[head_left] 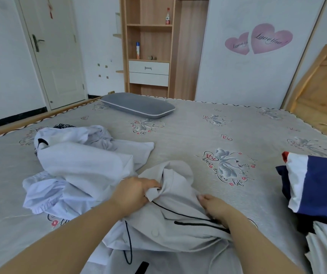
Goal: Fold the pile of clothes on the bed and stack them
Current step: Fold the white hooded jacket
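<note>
Left hand [134,191] pinching a bunched fold of the grey drawstring garment [170,220] at the near edge of the bed [188,125]. Right hand [215,207] gripping its cloth beside the black cord. White clothes pile [79,165] left; folded navy-and-white stack [316,184] right.

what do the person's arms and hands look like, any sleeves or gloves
Both forearms are bare as far as the frame shows, with no sleeve in view. The left hand and right hand wear no gloves, and no rings, watch or bracelet are visible.
</note>
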